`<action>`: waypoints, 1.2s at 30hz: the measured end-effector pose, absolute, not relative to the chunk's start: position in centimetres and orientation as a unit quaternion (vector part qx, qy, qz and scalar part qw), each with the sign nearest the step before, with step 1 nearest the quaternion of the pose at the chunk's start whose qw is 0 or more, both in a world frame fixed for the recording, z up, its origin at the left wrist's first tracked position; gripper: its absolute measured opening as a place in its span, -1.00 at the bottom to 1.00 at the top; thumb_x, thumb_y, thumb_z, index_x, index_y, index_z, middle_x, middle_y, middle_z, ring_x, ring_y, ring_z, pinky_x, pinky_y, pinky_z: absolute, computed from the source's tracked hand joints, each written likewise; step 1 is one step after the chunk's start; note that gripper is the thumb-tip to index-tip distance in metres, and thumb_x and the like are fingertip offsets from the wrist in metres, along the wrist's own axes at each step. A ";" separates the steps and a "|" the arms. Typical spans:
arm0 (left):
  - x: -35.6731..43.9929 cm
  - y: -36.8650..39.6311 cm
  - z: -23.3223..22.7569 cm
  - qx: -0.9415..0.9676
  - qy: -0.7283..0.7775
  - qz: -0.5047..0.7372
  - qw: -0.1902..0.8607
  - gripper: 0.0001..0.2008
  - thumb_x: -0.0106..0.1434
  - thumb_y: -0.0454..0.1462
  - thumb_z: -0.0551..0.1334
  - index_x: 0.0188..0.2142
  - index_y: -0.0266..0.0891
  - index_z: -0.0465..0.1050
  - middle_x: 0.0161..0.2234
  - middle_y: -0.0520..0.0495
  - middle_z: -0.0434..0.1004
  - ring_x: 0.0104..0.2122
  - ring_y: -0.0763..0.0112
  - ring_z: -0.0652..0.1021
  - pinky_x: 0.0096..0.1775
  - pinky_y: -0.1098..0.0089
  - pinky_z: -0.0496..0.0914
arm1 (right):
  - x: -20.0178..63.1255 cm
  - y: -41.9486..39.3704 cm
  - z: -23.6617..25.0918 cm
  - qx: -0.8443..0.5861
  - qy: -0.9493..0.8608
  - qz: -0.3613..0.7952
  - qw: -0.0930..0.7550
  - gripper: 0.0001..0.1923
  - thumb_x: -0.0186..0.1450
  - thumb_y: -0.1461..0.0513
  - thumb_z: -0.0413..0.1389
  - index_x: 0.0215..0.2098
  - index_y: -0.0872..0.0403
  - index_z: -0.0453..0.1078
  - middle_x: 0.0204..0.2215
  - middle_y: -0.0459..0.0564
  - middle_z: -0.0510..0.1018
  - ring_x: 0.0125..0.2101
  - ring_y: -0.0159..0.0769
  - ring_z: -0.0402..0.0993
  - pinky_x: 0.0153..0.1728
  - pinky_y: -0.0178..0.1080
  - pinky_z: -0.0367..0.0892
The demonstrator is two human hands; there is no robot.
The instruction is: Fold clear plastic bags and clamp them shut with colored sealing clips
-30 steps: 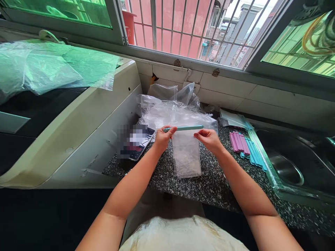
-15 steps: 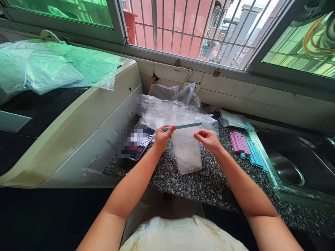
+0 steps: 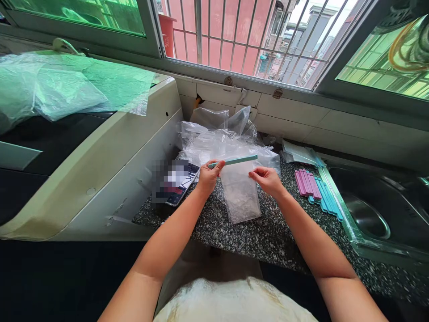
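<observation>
My left hand (image 3: 208, 179) is closed around the left end of a teal bag sealing clip (image 3: 239, 160), thumb on top. A clear plastic bag (image 3: 240, 201) hangs below the clip, its lower end over the speckled counter. My right hand (image 3: 268, 180) is closed in a pinch at the bag's upper right edge, just under the clip's free end. What lies between those fingertips is mostly hidden. To the right, several pink clips (image 3: 305, 182) and several blue clips (image 3: 326, 199) lie side by side on the counter.
Behind my hands is a heap of clear plastic bags (image 3: 204, 141). A phone (image 3: 182, 185), partly blurred, lies left of my left hand. A steel sink (image 3: 351, 237) borders the counter (image 3: 214, 228) on the right. At left stands a cream-coloured machine (image 3: 134, 147) with plastic sheeting on top.
The bag's lower end has swung slightly right, and the clip's free end has shifted a little left and up. Both hands stay nearly where they were.
</observation>
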State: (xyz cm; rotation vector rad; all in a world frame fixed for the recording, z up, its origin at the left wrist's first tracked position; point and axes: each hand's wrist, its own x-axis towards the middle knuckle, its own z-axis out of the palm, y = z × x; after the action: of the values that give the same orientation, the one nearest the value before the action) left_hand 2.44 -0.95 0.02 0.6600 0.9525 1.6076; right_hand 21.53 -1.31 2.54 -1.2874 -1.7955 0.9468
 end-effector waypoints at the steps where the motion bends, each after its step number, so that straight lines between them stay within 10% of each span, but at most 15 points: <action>1: 2.4 -0.9 -0.1 0.280 0.401 0.679 0.547 -0.66 -0.24 -0.19 0.43 -0.56 -0.28 0.32 -0.75 0.21 0.24 -0.75 0.70 0.20 -0.68 0.57 0.09 | 21.5 -1.3 2.5 -0.500 -0.697 0.367 0.360 -0.63 0.03 -0.02 0.11 -0.61 0.13 0.35 -0.71 -0.15 0.24 -0.62 -0.49 0.05 -0.58 -0.33 -0.03; 36: 2.4 -0.1 -1.0 0.232 0.349 0.744 0.521 -0.56 -0.30 -0.14 0.47 -0.54 -0.28 0.28 -0.78 0.24 0.23 -0.78 0.71 0.22 -0.70 0.60 0.05 | 21.7 -0.9 2.3 -0.498 -0.722 0.365 0.314 -0.68 0.08 0.03 0.04 -0.57 0.14 0.32 -0.69 -0.19 0.17 -0.63 -0.51 -0.01 -0.59 -0.33 -0.06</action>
State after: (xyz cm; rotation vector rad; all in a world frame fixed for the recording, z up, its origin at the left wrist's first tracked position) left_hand 2.40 -0.10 -1.04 0.5563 0.8355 1.7823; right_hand 21.73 -0.90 2.28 -1.3118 -1.9022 0.9615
